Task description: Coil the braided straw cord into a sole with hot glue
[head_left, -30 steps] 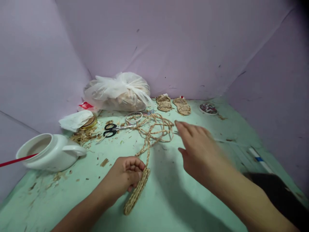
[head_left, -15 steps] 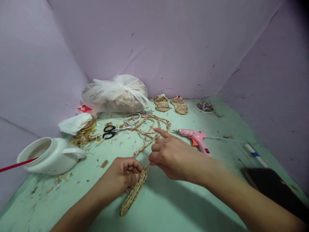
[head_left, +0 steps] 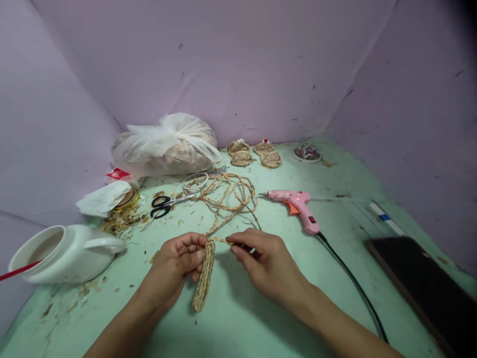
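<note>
A flat piece of coiled braid hangs down from my left hand, whose thumb and fingers pinch its upper left edge. To the right, my right hand pinches the braided cord, which runs across from the top of the coiled piece. More of the same cord lies in loose loops on the table behind my hands.
Scissors, a tape roll and a plastic bag lie beyond my hands. A white pot is at left. Rightward are a pink glue gun and a dark phone-like slab. Two woven soles lie at the back.
My right hand has turned and come down beside the coiled piece, its index finger no longer stretched out. The coiled piece hangs more upright. The view has shifted slightly.
</note>
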The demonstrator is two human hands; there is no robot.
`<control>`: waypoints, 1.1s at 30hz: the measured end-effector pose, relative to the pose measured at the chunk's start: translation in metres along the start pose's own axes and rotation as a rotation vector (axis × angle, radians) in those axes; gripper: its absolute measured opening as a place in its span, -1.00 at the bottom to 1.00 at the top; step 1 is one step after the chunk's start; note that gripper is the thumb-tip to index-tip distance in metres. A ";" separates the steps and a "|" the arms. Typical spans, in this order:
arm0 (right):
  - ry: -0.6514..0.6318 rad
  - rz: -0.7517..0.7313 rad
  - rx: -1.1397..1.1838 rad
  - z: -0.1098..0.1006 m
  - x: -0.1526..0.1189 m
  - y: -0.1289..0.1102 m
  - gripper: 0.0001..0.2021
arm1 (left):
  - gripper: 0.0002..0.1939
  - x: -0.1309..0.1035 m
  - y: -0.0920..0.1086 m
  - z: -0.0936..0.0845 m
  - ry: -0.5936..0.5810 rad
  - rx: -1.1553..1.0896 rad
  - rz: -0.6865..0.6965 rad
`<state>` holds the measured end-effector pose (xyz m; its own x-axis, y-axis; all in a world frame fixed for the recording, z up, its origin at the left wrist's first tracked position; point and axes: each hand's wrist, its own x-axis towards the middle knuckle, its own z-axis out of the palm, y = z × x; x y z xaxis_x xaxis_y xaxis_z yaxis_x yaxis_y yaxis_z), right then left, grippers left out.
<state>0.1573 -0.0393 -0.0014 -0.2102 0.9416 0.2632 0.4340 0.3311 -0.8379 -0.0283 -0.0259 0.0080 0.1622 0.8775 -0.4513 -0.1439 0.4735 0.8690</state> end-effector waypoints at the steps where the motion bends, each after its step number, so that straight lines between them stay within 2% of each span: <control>1: 0.022 0.006 0.021 0.003 -0.002 0.000 -0.79 | -0.67 0.000 0.000 0.000 0.001 -0.002 0.007; 8: 0.109 0.012 0.107 0.010 -0.007 -0.003 -0.76 | -0.69 0.000 -0.002 0.004 0.039 -0.017 0.032; 13: 0.099 0.042 0.137 0.013 -0.011 -0.008 -0.76 | -0.71 0.000 -0.005 0.008 0.068 -0.044 0.063; 21: 0.099 0.096 0.233 0.028 -0.021 -0.007 -0.76 | -0.64 0.002 -0.010 0.009 0.129 -0.119 0.100; 27: 0.082 0.069 0.186 0.032 -0.028 -0.007 -0.73 | -0.60 0.003 -0.017 0.012 0.169 -0.144 0.078; 33: -0.001 0.032 0.039 0.030 -0.034 -0.009 -0.69 | -0.63 0.003 -0.020 0.016 0.208 -0.159 0.092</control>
<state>0.1339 -0.0760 -0.0175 -0.1975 0.9516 0.2355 0.4060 0.2981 -0.8639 -0.0091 -0.0341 -0.0070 -0.0600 0.9066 -0.4178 -0.3030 0.3823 0.8730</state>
